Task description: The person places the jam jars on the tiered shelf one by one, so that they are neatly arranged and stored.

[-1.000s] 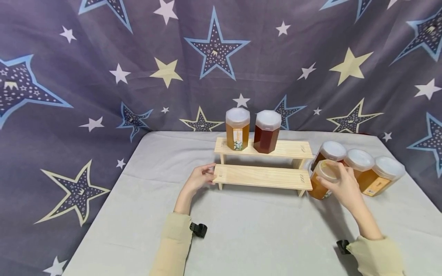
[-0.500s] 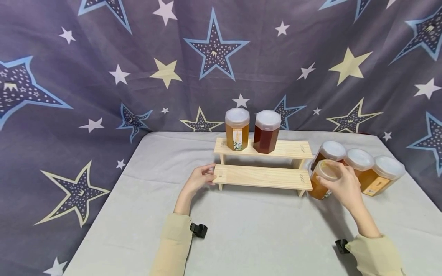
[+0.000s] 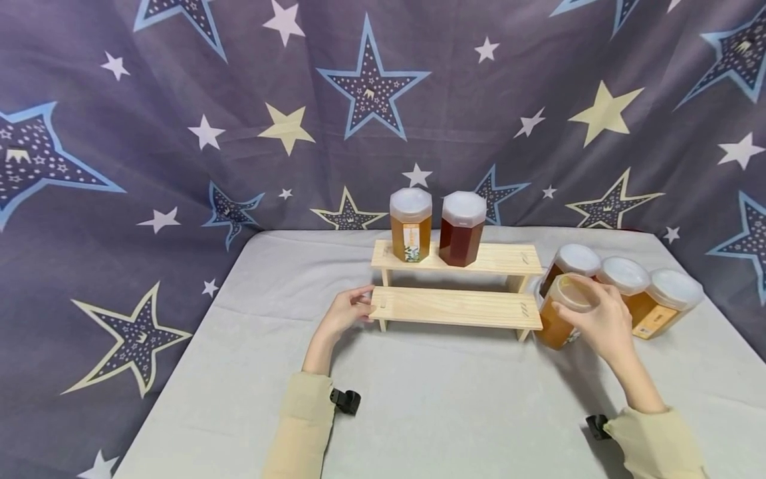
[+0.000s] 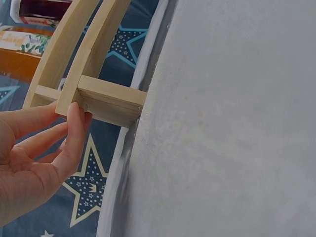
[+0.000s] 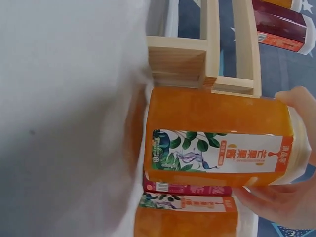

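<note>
A two-step wooden rack (image 3: 451, 308) stands mid-table. My left hand (image 3: 346, 310) pinches the left end of its lower board, as the left wrist view shows at the board corner (image 4: 69, 96). To the right of the rack, my right hand (image 3: 607, 322) grips an orange jam jar (image 3: 553, 324) around its translucent lid. In the right wrist view this orange jar has a white label (image 5: 222, 150) with leaves and a bird, and its base is close to the tabletop. The jar leans slightly, beside the rack's right end.
An amber jar (image 3: 410, 233) and a dark red jar (image 3: 462, 239) stand on the upper board. Behind my right hand are a dark jar (image 3: 553, 269), an amber jar (image 3: 639, 306) and another labelled jar (image 3: 658, 316). A starry curtain (image 3: 335, 166) hangs behind the table.
The orange jar in my right hand has tilted a little and its lid has risen slightly. My left hand keeps its hold on the rack.
</note>
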The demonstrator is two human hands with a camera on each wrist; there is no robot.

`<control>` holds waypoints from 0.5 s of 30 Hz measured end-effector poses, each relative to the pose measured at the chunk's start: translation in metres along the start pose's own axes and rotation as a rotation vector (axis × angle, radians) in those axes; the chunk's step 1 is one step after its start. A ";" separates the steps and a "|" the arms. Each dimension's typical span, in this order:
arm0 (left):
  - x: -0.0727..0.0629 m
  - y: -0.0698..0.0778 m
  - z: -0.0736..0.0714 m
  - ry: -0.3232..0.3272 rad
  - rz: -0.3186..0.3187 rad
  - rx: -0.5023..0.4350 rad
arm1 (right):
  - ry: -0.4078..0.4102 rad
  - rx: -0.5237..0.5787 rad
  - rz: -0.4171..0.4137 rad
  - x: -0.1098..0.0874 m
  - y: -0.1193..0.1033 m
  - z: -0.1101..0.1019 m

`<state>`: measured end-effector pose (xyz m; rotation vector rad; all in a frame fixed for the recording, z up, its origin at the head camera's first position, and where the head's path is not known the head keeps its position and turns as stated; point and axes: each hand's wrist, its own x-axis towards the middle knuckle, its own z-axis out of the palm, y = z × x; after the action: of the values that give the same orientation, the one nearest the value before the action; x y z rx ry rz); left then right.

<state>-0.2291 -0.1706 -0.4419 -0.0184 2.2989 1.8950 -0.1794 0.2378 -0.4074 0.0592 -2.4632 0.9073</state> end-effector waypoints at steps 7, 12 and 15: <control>0.000 0.001 0.000 -0.002 -0.005 0.005 | 0.028 -0.021 -0.006 0.006 -0.005 -0.012; 0.001 0.001 0.000 -0.008 0.002 -0.002 | 0.030 -0.044 0.006 0.010 -0.011 -0.020; 0.001 0.000 0.000 -0.012 0.006 -0.007 | 0.047 -0.040 -0.011 0.011 -0.013 -0.022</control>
<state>-0.2300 -0.1707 -0.4423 -0.0010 2.2872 1.9010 -0.1762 0.2432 -0.3803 0.0369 -2.4338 0.8453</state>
